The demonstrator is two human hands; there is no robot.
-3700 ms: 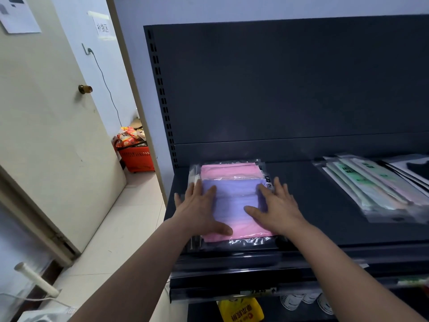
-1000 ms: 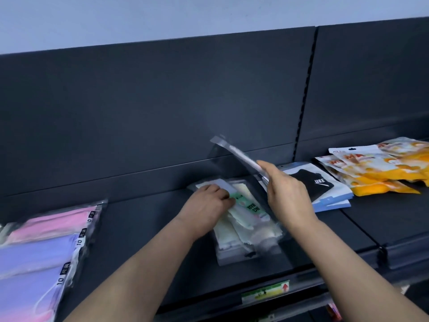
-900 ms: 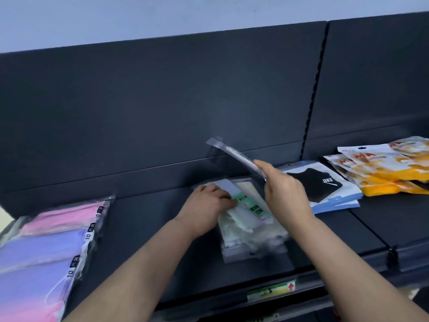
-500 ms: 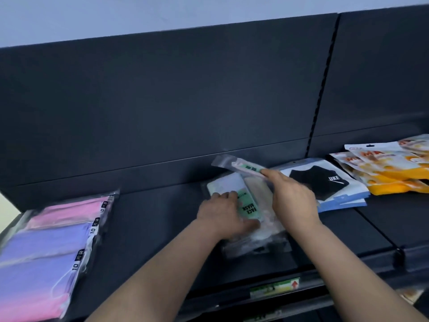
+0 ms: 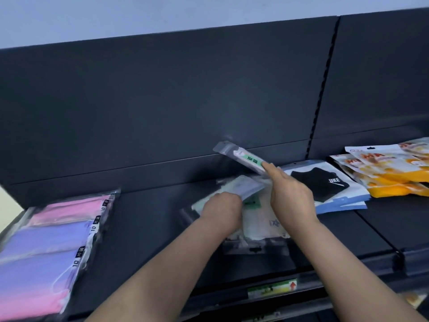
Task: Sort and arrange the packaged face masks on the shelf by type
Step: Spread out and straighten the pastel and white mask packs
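Fingers (image 5: 269,167) of the right hand (image 5: 291,196) pinch a clear mask packet (image 5: 241,159), tilted up off the shelf (image 5: 144,219). Left hand (image 5: 221,211) is curled around another packet (image 5: 249,189) on the messy middle pile (image 5: 262,226), with pink and purple packs (image 5: 53,242) off left and a black mask pack (image 5: 325,184) just right.

Dark grey metal shelf unit (image 5: 144,228) fills most of view, matte back panel (image 5: 162,101) rising behind the deck. Vertical slotted upright (image 5: 323,89) splits back panel into two bays. Pale bluish-white wall (image 5: 139,15) above the panel's top edge. Green-and-white price label strip (image 5: 271,288) with red arrow on shelf's front rail. Lighting soft, even, slightly dim.
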